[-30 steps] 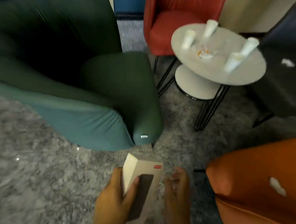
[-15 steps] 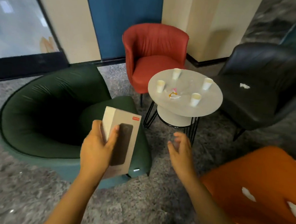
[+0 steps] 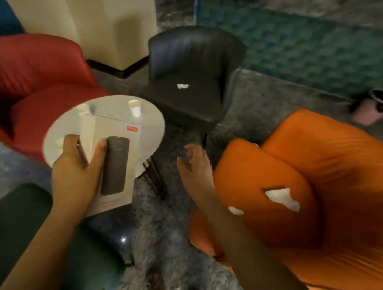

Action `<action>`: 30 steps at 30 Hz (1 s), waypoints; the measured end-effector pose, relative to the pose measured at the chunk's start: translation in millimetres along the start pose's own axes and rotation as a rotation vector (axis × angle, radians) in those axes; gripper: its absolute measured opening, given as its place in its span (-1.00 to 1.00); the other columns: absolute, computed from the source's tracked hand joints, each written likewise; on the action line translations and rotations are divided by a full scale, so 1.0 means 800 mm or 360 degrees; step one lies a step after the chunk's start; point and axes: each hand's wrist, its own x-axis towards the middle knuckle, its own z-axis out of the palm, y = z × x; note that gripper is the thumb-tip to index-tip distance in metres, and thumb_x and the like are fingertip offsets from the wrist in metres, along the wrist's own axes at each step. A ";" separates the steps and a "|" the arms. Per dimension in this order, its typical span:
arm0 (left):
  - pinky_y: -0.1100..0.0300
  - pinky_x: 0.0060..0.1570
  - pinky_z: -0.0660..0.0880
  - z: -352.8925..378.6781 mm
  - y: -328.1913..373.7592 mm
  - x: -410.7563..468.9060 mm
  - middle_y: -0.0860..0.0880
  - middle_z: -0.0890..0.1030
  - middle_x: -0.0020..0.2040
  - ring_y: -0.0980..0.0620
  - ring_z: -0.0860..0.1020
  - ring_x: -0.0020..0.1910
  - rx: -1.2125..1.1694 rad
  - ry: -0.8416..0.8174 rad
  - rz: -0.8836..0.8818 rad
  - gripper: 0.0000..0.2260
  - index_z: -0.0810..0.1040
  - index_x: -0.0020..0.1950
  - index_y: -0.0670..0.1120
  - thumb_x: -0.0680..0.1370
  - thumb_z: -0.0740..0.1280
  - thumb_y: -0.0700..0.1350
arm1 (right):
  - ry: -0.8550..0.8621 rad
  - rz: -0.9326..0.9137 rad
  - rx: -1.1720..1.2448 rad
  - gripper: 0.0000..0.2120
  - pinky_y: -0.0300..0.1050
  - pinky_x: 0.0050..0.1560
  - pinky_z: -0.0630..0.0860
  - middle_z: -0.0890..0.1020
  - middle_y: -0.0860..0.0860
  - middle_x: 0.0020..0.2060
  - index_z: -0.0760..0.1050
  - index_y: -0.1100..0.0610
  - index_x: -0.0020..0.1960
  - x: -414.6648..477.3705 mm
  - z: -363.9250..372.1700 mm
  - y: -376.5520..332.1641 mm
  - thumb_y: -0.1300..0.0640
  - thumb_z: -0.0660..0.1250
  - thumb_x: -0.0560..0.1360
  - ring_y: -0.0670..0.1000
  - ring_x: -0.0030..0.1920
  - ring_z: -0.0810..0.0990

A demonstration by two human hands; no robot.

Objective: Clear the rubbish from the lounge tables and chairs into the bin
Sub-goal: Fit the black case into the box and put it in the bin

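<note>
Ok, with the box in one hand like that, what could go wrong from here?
1. The left hand grips the box, so only the open right hand is free; adding the paper cup may cause a drop.
2. The white scraps on the orange chair and the tissue on the black chair are small, easy to overlook.
3. The bin stands beyond the orange chair, so loose pieces might fall on the way.
</note>
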 end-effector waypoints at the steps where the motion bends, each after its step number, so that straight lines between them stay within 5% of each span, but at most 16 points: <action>1: 0.06 -0.23 0.45 0.029 0.011 0.014 0.02 0.50 -0.23 -0.09 0.51 -0.21 -0.0006 -0.0095 0.0053 -0.64 0.35 0.08 -0.10 0.55 0.15 0.19 | 0.0095 0.0061 -0.0027 -0.72 0.17 0.12 0.40 0.47 0.09 0.04 0.38 0.13 0.18 0.009 -0.016 0.017 0.10 0.28 0.49 0.13 0.09 0.46; 5: -0.12 0.05 0.42 0.140 0.062 0.065 -0.28 0.55 0.01 -0.29 0.51 -0.04 0.0121 -0.0322 0.0172 -0.51 0.36 0.17 -0.18 0.52 0.12 0.22 | 0.0420 0.0353 -0.0102 -0.72 0.11 0.09 0.42 0.48 0.11 0.04 0.38 0.13 0.18 0.036 -0.069 0.074 0.11 0.28 0.50 0.14 0.08 0.46; 11: 0.19 -0.25 0.30 0.247 0.084 0.152 -0.18 0.58 0.02 0.04 0.44 -0.18 -0.0105 -0.0645 0.0407 -0.63 0.37 0.08 -0.12 0.53 0.18 0.18 | 0.0851 0.0624 -0.0132 -0.75 0.09 0.03 0.44 0.45 0.00 0.00 0.37 0.07 0.16 0.077 -0.103 0.125 0.10 0.27 0.50 0.07 0.02 0.47; 14: 0.28 -0.29 0.36 0.275 0.055 0.194 -0.13 0.60 0.04 0.01 0.54 -0.14 -0.0026 -0.0690 0.0380 -0.63 0.38 0.10 -0.09 0.53 0.18 0.20 | 0.0931 0.0641 -0.0133 -0.77 -0.06 -0.09 0.38 0.47 0.02 -0.02 0.38 0.03 0.13 0.104 -0.086 0.146 0.13 0.29 0.49 0.07 -0.05 0.49; 17: 0.15 -0.15 0.54 0.290 0.002 0.232 -0.11 0.61 0.05 -0.05 0.60 -0.05 0.0096 -0.0682 0.0261 -0.62 0.40 0.14 -0.10 0.54 0.17 0.18 | 0.0815 0.0668 -0.0126 -0.76 -0.08 -0.13 0.36 0.47 0.00 -0.01 0.37 0.00 0.15 0.137 -0.040 0.159 0.11 0.29 0.51 0.04 -0.05 0.49; 24: 0.07 -0.07 0.58 0.312 -0.135 0.267 -0.07 0.61 -0.07 -0.01 0.58 -0.18 0.0342 -0.0670 -0.0101 -0.65 0.41 0.08 -0.09 0.55 0.18 0.18 | 0.0331 0.0630 -0.0083 -0.72 -0.05 -0.13 0.37 0.44 0.03 0.00 0.37 0.12 0.22 0.239 0.106 0.151 0.12 0.26 0.53 0.07 -0.04 0.47; 27: 0.05 -0.11 0.54 0.326 -0.168 0.257 -0.13 0.61 -0.07 -0.13 0.58 -0.13 0.0326 -0.0700 -0.0235 -0.65 0.38 0.05 -0.12 0.55 0.17 0.16 | 0.0168 0.0647 -0.0098 -0.72 0.11 0.02 0.45 0.39 -0.01 -0.02 0.37 0.09 0.21 0.268 0.156 0.141 0.11 0.26 0.52 0.11 0.01 0.48; 30: 0.15 -0.23 0.35 0.339 -0.184 0.242 -0.15 0.59 -0.07 -0.19 0.56 -0.10 0.0378 -0.0684 -0.0289 -0.62 0.37 0.04 -0.14 0.54 0.15 0.18 | 0.0050 0.0662 -0.0125 -0.71 0.06 0.09 0.45 0.44 0.02 0.07 0.36 0.06 0.22 0.283 0.195 0.139 0.08 0.25 0.51 0.10 0.09 0.49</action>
